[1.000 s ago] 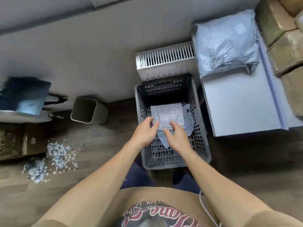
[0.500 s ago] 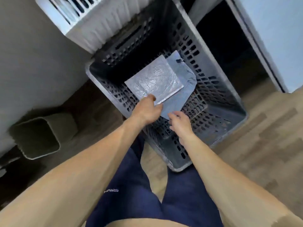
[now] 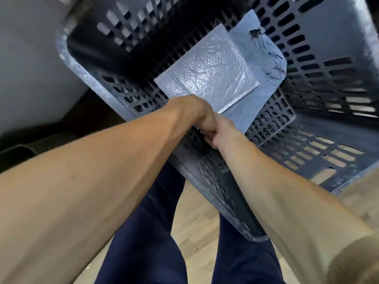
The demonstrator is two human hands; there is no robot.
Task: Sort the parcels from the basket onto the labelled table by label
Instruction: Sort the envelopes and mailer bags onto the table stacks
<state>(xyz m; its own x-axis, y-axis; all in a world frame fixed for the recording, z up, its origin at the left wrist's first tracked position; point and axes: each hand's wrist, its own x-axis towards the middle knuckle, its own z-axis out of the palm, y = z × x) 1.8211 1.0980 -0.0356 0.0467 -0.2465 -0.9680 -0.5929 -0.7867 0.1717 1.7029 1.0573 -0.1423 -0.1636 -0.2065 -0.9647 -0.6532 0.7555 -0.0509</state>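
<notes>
Left hand (image 3: 194, 111) and right hand (image 3: 222, 133) meet at the envelope's (image 3: 211, 72) near corner. Whether either grips it cannot be told. The envelope lies on a bag (image 3: 266, 64) inside the basket (image 3: 82, 76).

Perforated plastic basket (image 3: 90, 83): one
Parcels inside: two, one bubble mailer (image 3: 207, 72) and one grey poly bag (image 3: 264, 93)
Hands: two, left hand (image 3: 196, 113) and right hand (image 3: 223, 132)
Trouser legs (image 3: 143, 232): two
</notes>
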